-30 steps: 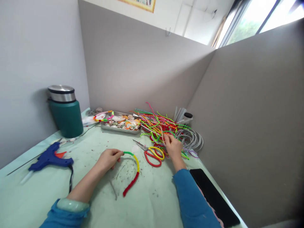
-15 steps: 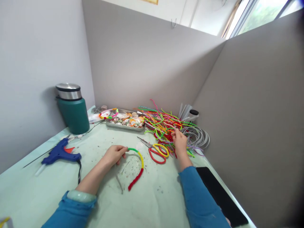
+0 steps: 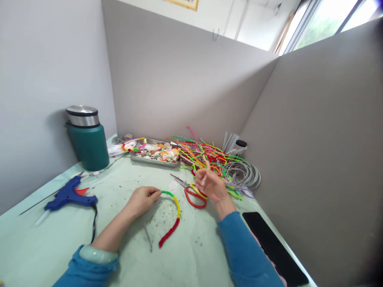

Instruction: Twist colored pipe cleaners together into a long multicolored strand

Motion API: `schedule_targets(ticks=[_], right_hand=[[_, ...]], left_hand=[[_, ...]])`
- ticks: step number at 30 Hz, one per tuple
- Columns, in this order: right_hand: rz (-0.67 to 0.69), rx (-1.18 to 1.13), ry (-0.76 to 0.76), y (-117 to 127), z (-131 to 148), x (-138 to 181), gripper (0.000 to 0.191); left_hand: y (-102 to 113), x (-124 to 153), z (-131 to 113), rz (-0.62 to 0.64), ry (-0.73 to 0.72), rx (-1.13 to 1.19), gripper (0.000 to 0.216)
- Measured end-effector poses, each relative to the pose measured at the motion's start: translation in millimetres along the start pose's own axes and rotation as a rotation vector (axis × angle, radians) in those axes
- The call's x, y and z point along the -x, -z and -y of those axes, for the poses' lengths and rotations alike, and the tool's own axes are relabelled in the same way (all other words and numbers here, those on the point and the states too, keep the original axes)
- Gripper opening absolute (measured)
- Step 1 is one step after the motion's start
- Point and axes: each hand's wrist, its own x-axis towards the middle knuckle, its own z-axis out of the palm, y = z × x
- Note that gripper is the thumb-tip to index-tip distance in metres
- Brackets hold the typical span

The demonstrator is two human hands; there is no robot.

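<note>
My left hand [image 3: 143,201] pinches the green end of a curved headband [image 3: 178,207] wrapped in green, yellow and red fuzzy pipe cleaner. Its bare grey end shows below my fingers, and the red end points toward me. My right hand [image 3: 211,185] is raised over the near side of a heap of coloured pipe cleaners [image 3: 194,149]. A pale pink pipe cleaner [image 3: 206,162] appears to stick up from its closed fingers, somewhat blurred. Under that hand lie scissors [image 3: 196,198] with red and yellow handles, partly hidden.
A metal tray [image 3: 155,161] of buttons stands at the back, with a finished-looking colourful band [image 3: 123,146] on its left. Grey hoops [image 3: 254,175] lie right. A green flask [image 3: 89,147], blue glue gun [image 3: 70,195] and black phone [image 3: 272,247] surround the work area; partitions enclose the table.
My right hand has drawn back from the pipe cleaner heap, moving left and toward me with the pale pink strand. My left hand keeps its pinch on the headband. The view has shifted slightly.
</note>
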Motion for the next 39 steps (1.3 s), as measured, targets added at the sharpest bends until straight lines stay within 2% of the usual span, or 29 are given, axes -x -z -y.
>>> schedule_targets(ticks=[3,7,10,15,19,22,26,28,30,34,37,39], right_hand=[[0.292,0.011,-0.279,-33.2,-21.3,2.9,0.03],[0.562,0.048,-0.416,-67.3,-43.0,7.4,0.033],[0.639,0.165,-0.426,-78.5,-46.3,10.0,0.033],[0.713,0.404,-0.364,-86.5,-40.4,14.8,0.035],[0.763,0.509,-0.3,-88.9,-36.4,18.7,0.037],[0.691,0.484,-0.289,-84.7,-37.7,15.9,0.041],[0.271,0.392,-0.175,-76.1,-47.4,4.8,0.042],[0.114,0.276,-0.143,-73.3,-51.9,0.2,0.039],[0.06,0.102,-0.155,-72.0,-54.0,-2.0,0.036],[0.046,-0.17,-0.16,-71.3,-53.0,-2.0,0.031],[0.004,-0.173,-0.145,-71.3,-54.7,-2.4,0.027],[-0.072,-0.058,-0.093,-71.9,-57.8,-3.1,0.027]], left_hand=[[1.0,2.2,-3.6,-0.047,-0.112,-0.082,0.032],[2.0,-0.1,-1.6,-0.124,-0.173,-0.159,0.033],[2.9,-2.4,-0.6,-0.139,-0.12,-0.003,0.042],[1.8,-0.7,-7.8,0.045,-0.024,0.4,0.052],[1.3,1.6,-10.6,0.076,0.052,0.584,0.054],[2.5,2.3,-8.5,0.077,0.073,0.651,0.05],[3.1,4.0,-8.0,0.103,0.074,0.64,0.044],[2.5,4.9,-9.0,0.139,0.088,0.616,0.043],[1.9,5.4,-9.5,0.186,0.117,0.589,0.045],[1.9,5.5,-8.6,0.288,0.14,0.595,0.044],[2.2,6.6,-9.1,0.348,0.123,0.64,0.041],[1.7,8.1,-10.6,0.357,0.094,0.615,0.039]])
